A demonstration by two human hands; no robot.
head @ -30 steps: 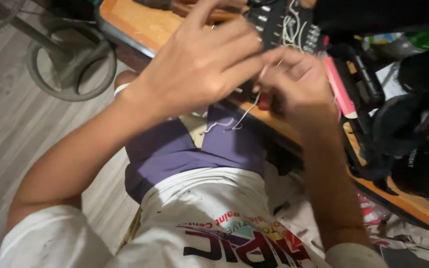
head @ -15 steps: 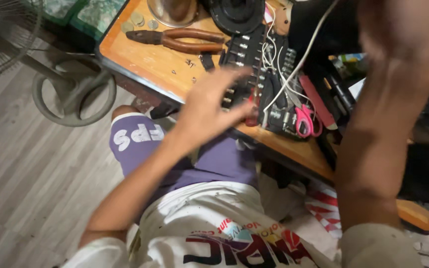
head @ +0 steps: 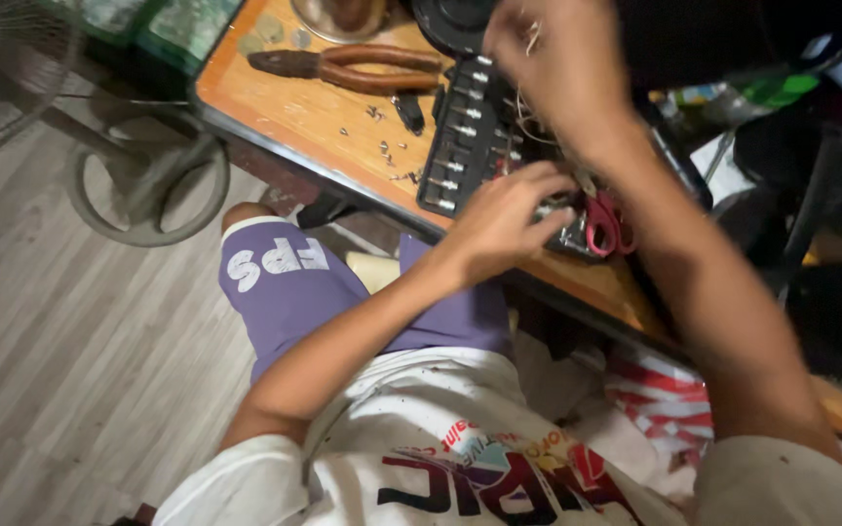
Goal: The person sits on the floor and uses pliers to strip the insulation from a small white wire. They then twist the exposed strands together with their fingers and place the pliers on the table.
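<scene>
Midway, seemingly: left hand (head: 504, 219) fingers curled on the black component board (head: 470, 136) at the worktop's (head: 294, 107) near edge; right hand (head: 562, 63) pinches thin wire (head: 534, 34), wiring unfinished.

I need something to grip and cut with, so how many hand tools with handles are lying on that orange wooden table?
2: brown-handled pliers at the table's far left, red-handled scissors beside the left hand. The right hand and arm may hide more.

Single head-worn view: I look steeply down from above the person's own lap, close in, facing the near edge of the wooden table (head: 275, 107) and the floor (head: 60, 370) beside it.
</scene>
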